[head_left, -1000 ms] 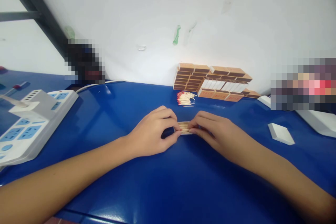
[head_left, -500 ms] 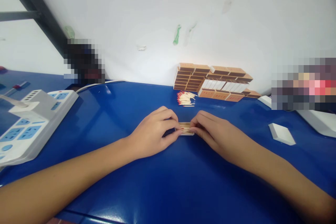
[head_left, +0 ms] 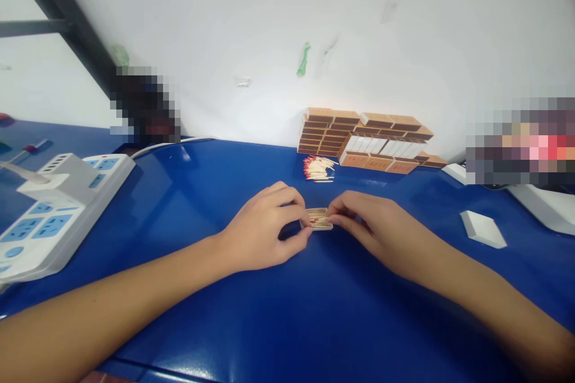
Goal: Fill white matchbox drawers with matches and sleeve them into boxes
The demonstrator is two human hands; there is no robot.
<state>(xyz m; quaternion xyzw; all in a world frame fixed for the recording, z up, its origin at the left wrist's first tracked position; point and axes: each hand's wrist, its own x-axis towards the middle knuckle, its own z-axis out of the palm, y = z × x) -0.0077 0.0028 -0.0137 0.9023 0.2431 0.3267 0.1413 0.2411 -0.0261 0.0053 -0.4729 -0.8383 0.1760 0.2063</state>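
Observation:
A small white matchbox tray filled with matches lies on the blue table in front of me. My left hand grips the tray's left end between thumb and fingers. At the right end, my right hand pinches a match at the tray's edge, thumb and forefinger together. Red match heads show among the pale sticks inside. Beyond the tray lies a loose pile of red-headed matches on the table.
Stacked matchboxes stand against the wall at the back. On the left is a large power strip with a cable. A white block lies at the right, with a blurred-out area behind it.
My right hand has shifted slightly right, away from the tray's middle, showing more of the matches inside. The left hand's fingers have parted a little but stay at the tray.

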